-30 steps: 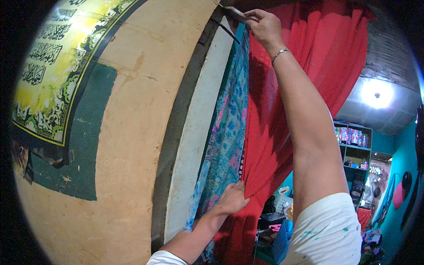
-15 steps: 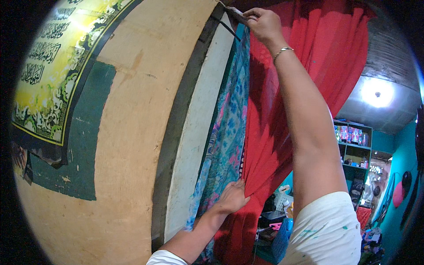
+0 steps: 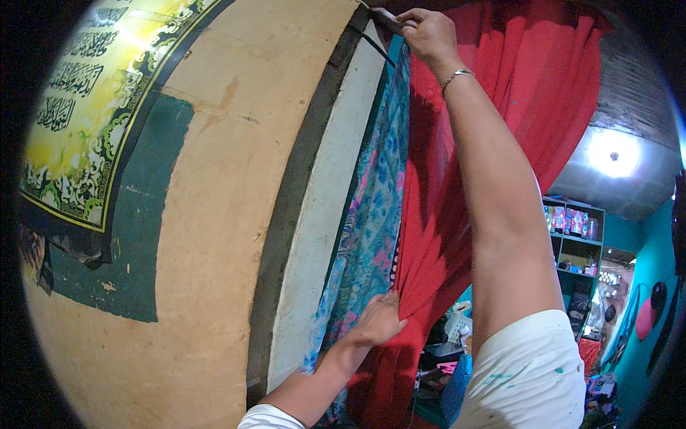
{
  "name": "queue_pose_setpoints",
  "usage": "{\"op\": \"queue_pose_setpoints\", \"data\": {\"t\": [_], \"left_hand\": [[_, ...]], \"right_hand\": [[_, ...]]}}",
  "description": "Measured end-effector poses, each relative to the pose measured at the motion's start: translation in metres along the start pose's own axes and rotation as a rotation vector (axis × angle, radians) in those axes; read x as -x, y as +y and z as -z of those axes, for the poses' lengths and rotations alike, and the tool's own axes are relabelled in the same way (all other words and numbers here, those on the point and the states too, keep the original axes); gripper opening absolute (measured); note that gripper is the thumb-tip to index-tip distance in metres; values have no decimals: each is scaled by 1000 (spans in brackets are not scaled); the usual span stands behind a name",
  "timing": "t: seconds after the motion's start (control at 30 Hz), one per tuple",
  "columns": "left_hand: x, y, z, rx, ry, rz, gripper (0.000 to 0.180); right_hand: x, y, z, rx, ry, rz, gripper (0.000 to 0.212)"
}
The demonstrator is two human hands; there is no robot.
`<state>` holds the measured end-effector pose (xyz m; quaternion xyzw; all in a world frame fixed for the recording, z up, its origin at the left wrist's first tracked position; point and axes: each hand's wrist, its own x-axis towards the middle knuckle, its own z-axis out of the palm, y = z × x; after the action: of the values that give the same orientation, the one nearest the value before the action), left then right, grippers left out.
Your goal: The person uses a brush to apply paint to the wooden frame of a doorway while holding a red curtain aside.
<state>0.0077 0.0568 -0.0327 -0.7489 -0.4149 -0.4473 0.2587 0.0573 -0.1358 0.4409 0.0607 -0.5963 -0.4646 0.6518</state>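
since the earlier frames only a little has moved: the view has shifted slightly, so the curtains and wall sit a touch farther right, while both hands keep the same places on them. the red curtain (image 3: 437, 207) hangs at the middle, its long folds drawn in toward the left hand (image 3: 381, 319), which is closed on the curtain's left edge, low down. the right hand (image 3: 432, 39) is raised at the top, in front of the same curtain, its fingers pinched narrow on a pale strip (image 3: 386, 16) that reaches left toward the wall; what the strip is cannot be told. a bracelet (image 3: 456, 74) circles the right wrist, and the white sleeve (image 3: 529, 379) of that arm bears green marks. just left of the red cloth, and partly behind the left hand, hangs a blue floral curtain (image 3: 368, 207). beside it stands a whitish board (image 3: 314, 222), then a cream wall (image 3: 214, 207) with a dark green patch (image 3: 146, 207) and a yellow poster (image 3: 78, 136) edged in black. on the far right a lit ceiling light (image 3: 614, 155) shines above a shelf (image 3: 577, 240) stacked with small goods, and a blue basket (image 3: 456, 397) sits lower, near the sleeve.
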Motion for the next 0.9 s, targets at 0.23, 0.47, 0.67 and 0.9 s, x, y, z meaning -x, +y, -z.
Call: {"op": "queue_pose_setpoints", "data": {"t": [0.23,0.47,0.67,0.9], "left_hand": [[4,-2,5,-15,39,21,53],[0,3,3,-13,-25,31,53],[6,1,12,-18,-40,62,56],[2,4,5,9,-21,54,55]], "right_hand": [[-4,-40,58,-121,-6,-92,24],[-14,-10,-1,-33,21,-17,23],[-11,9,34,-613,-255,-290,24],[-16,-30,28,-235,11,-239,22]]}}
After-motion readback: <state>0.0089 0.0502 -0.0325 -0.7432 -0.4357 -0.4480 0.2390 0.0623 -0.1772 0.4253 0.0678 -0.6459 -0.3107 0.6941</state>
